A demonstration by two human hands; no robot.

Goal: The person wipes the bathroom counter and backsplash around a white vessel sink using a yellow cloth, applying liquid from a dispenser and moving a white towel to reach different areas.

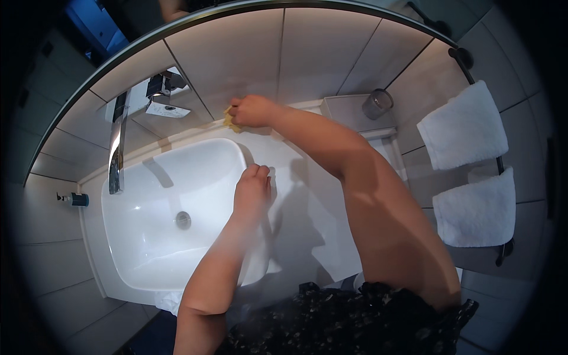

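My right hand (254, 111) grips a yellow cloth (231, 120), pressed low against the tiled wall where it meets the white ledge behind the basin. Most of the cloth is hidden under my fingers. My left hand (252, 188) lies at the right rim of the white washbasin (146, 248), its fingers close together and bent. What is under its palm is hidden. The white countertop (306, 213) stretches between my arms, with their shadows across it.
A chrome wall faucet (116, 151) juts over the basin, beside its lever (168, 109). A soap bottle (79, 199) stands at the left. On the right, a glass tumbler (378, 104) tops a tiled ledge, and white towels (463, 126) hang from a dark rail. A mirror edge (284, 4) runs above.
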